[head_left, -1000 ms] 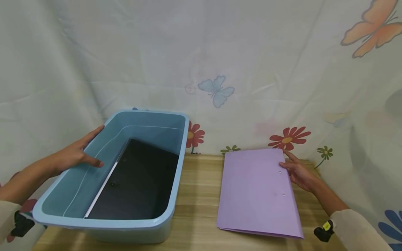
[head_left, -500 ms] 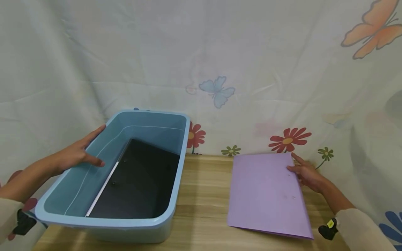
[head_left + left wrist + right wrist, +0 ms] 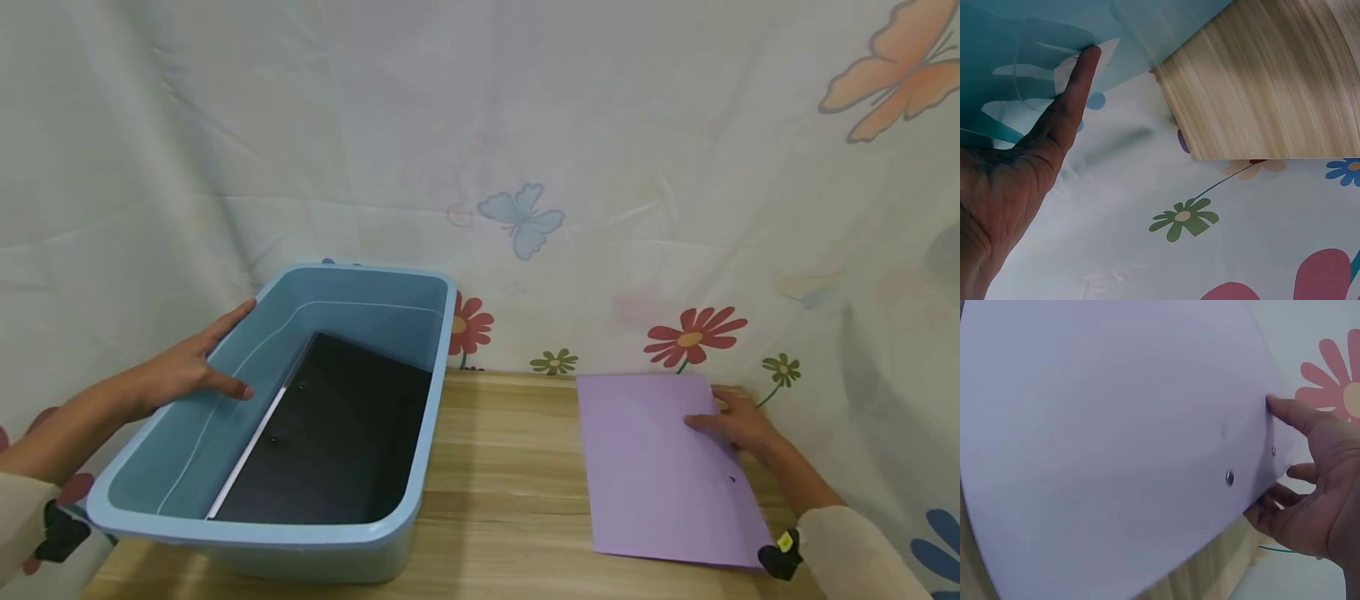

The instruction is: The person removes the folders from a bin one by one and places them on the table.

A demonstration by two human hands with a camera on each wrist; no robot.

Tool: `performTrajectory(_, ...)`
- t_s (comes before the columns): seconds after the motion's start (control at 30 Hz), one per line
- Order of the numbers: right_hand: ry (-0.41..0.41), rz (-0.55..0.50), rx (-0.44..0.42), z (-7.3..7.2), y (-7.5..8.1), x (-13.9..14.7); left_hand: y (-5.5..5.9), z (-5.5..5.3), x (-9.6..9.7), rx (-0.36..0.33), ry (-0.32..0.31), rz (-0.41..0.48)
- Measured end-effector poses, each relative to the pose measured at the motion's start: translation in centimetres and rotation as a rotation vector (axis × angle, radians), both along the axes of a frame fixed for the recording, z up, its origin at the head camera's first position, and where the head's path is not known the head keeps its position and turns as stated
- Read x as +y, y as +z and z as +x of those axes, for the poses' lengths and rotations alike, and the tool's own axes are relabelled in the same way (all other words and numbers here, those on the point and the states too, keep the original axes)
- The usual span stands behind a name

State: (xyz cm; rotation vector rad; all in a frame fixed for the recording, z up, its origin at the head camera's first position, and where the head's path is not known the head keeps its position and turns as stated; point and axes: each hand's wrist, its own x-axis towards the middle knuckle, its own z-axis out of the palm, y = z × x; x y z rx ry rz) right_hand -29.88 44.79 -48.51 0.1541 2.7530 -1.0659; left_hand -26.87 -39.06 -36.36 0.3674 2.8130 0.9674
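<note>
across a wood-grain table [image 3: 510, 500], left hand [image 3: 183, 371] grips a blue tub [image 3: 262, 536], right hand [image 3: 742, 422] pinches a purple folder [image 3: 656, 475].

no words, numbers or brand names can be read in any of the three views. there is one small, bright yellow label [image 3: 785, 541] in the head view. it sits on the black thing [image 3: 777, 561] next to the cuff of the right sleeve [image 3: 851, 546]. the label is too tiny and blurry to tell what it says.
</note>
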Motion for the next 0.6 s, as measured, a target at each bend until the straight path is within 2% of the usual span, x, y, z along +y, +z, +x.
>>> performTrajectory(0.13,-0.025,0.072,0.030,0.0,-0.5,0.3,-0.1,-0.2,-0.1,-0.002,0.001,0.002)
performTrajectory(0.3,-0.077,0.065,0.050,0.4,-1.2,0.4,0.0,-0.2,0.0,-0.004,0.000,0.006)
performTrajectory(0.43,-0.170,0.046,0.068,0.8,-1.8,-0.2,0.0,-0.3,-0.1,-0.012,-0.002,0.011)
performTrajectory(0.53,-0.257,0.072,0.098,0.9,-2.3,-1.0,0.0,-0.3,-0.1,-0.020,-0.002,0.015)
performTrajectory(0.6,-0.278,0.123,0.136,1.1,-2.2,-2.0,0.0,-0.2,-0.2,-0.020,-0.005,0.015)
